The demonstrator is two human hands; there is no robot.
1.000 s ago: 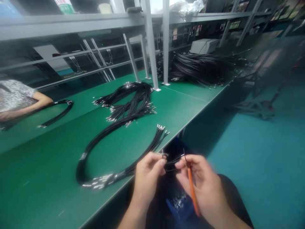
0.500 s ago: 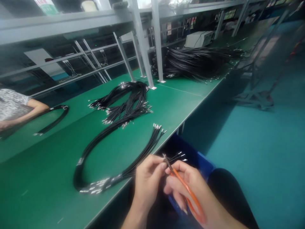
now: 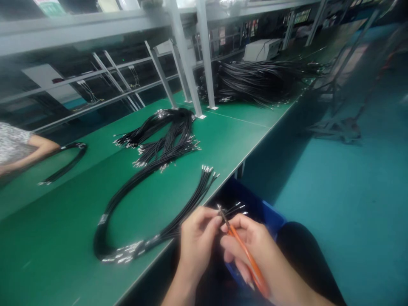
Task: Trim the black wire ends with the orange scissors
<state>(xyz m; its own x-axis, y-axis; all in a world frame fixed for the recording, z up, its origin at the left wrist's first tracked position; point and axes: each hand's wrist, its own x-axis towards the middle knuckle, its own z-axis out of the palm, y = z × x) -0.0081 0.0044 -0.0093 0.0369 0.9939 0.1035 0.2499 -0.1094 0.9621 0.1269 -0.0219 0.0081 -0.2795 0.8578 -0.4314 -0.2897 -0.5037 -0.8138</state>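
My left hand (image 3: 199, 238) is closed in a pinch near the table edge; what sits between thumb and index finger is too small to make out. In my right hand (image 3: 251, 246) is an orange-handled hand tool (image 3: 247, 255), its dark tip touching the spot at my left fingertips. Black cables with silver ends (image 3: 237, 207) show just behind the tool tip. A curved bundle of black cables (image 3: 127, 187) lies on the green table (image 3: 63, 238), one part passing behind my left hand.
More black cables (image 3: 172, 131) lie farther back, with a large pile (image 3: 255, 83) beyond the shelf posts (image 3: 188, 63). A blue bin (image 3: 270, 216) stands below the table edge. At far left, a person's forearm (image 3: 41, 148) rests by another cable loop (image 3: 72, 163).
The orange handles have drawn closer together in my right hand. The view has shifted slightly, moving the table and cables a little left. My left hand keeps its pinch.
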